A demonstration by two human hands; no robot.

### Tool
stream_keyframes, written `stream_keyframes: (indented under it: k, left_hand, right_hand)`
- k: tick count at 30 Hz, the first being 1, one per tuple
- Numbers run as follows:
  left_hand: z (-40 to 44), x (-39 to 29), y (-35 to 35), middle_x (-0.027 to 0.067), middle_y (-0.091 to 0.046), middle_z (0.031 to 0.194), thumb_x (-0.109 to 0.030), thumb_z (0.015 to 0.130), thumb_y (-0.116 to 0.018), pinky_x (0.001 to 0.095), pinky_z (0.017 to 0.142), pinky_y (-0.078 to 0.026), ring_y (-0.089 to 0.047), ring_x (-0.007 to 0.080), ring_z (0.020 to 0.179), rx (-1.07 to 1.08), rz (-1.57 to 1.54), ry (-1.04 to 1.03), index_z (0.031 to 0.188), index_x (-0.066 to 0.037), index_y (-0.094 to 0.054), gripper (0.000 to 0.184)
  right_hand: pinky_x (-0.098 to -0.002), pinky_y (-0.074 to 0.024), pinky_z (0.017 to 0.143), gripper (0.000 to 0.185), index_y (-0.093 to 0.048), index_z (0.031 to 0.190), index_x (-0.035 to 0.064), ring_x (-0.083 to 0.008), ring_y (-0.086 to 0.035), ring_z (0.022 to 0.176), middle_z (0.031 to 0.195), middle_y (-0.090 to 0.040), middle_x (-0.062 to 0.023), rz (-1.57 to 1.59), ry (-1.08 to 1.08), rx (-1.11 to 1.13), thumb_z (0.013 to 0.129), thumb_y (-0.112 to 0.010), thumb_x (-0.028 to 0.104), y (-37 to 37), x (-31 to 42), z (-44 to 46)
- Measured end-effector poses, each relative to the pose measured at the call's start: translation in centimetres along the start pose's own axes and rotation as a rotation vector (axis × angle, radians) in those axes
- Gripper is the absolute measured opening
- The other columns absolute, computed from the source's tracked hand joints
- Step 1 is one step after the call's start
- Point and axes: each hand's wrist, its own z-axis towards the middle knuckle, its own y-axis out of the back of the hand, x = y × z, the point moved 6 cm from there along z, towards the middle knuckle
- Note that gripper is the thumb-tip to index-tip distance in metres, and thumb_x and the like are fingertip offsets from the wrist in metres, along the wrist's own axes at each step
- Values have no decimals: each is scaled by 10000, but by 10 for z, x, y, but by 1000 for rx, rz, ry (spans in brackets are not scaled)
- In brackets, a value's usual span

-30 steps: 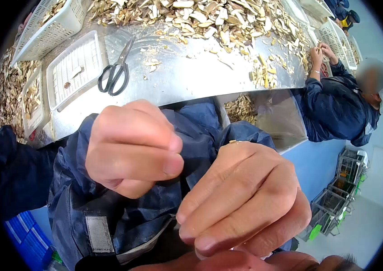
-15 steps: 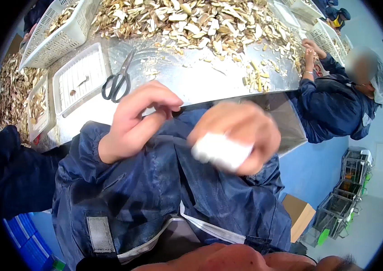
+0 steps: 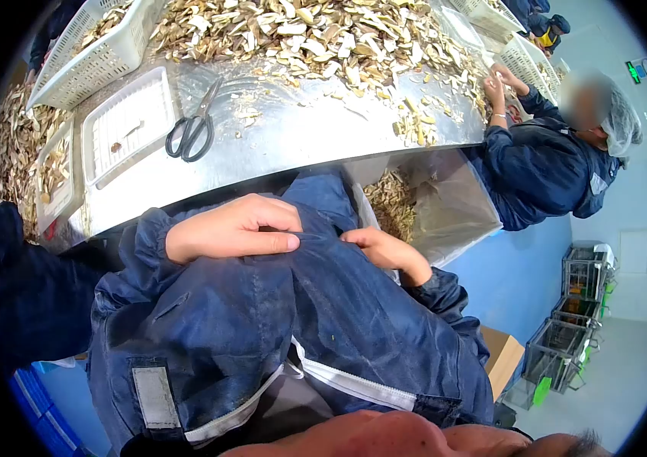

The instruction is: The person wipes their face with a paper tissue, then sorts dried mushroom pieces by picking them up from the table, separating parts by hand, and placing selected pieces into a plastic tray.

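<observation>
Both your hands are working at the front of your dark blue jacket (image 3: 224, 305).
Your left hand (image 3: 240, 227) is pinching a fold of the cloth, thumb and bent fingers drawn narrow, while your right hand (image 3: 386, 249) is touching the jacket near it, its fingertips partly hidden, so I cannot tell how far they are closing. The jacket is covering your torso, its white zip (image 3: 361, 388) lying open near your chin. Ahead, the metal table (image 3: 270, 141) is bearing a heap of pale and brown slices (image 3: 301, 34), with black-handled scissors (image 3: 201, 116) lying beside a white tray (image 3: 110, 129). Below its edge, a lined bin (image 3: 457, 206) is holding more pieces (image 3: 390, 204); to your right, a co-worker (image 3: 544, 175) is reaching both hands to the table.
</observation>
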Motion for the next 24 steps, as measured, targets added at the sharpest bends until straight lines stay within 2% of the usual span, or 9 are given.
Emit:
stream_keyframes:
  k: [3,4,6,11,14,16,18,22,24]
  left_hand:
    - [-3,-12,-4,117,-638,904,-168,972,-604,348,812,-467,-594,230,864,7,37,-55,973,43,-639,215]
    - [-4,-17,-6,117,-638,902,-167,972,-604,348,807,-467,-594,231,860,7,48,-73,972,43,-638,212]
    - [-6,-26,-9,118,-630,887,-162,969,-601,350,792,-465,-591,242,845,13,84,-132,961,39,-631,204]
    - [-18,-32,-11,120,-600,857,-158,970,-594,356,787,-463,-579,253,825,-38,137,-186,931,37,-606,200]
    - [-26,-29,-12,118,-596,860,-158,970,-593,353,783,-460,-571,246,818,-43,131,-175,931,39,-603,200]
    - [-30,-26,-11,115,-596,863,-160,972,-593,348,781,-458,-566,233,818,-34,111,-174,932,40,-602,204]
    - [-28,-25,-11,110,-597,866,-164,976,-593,341,779,-456,-563,215,821,-16,82,-180,933,43,-601,211]
    - [-15,-14,-5,63,-626,888,-198,1002,-572,310,790,-456,-558,155,840,58,-48,-150,951,35,-614,242]
    - [-6,6,-1,29,-647,896,-239,1012,-568,281,794,-460,-565,126,846,60,-207,-89,969,18,-636,269]
  right_hand:
    - [-352,-512,711,275,-643,1156,18,-216,-663,779,928,-712,-122,-214,-48,-211,924,-623,163,-1,13,8]
    - [-396,-514,765,281,-663,1102,-16,-306,-685,863,985,-703,-199,-452,-19,-262,912,-602,182,-1,27,8]
    - [-391,-513,777,284,-663,1094,-24,-318,-681,885,998,-701,-204,-695,-11,-327,907,-600,181,-7,47,8]
    - [-377,-509,807,293,-665,1073,-44,-347,-671,943,1031,-695,-217,-580,-97,-329,896,-594,179,-14,50,14]
    - [-356,-501,846,319,-645,1116,-56,-352,-648,1007,1069,-688,-217,-341,27,-484,907,-576,176,-27,46,6]
    - [-346,-496,875,348,-605,1185,-58,-333,-625,1066,1106,-681,-207,-492,-1,-393,932,-555,175,-34,46,9]
    - [-342,-493,901,385,-547,1275,-54,-298,-600,1131,1149,-675,-189,-939,-156,-68,969,-531,178,-34,41,12]
    - [-359,-497,885,306,-605,1188,-23,-296,-619,1060,1106,-683,-185,-48,45,-445,943,-542,148,-42,114,-36]
    - [-365,-502,869,278,-631,1141,-13,-306,-642,1003,1071,-686,-198,-67,81,-328,926,-563,149,-34,99,-36]
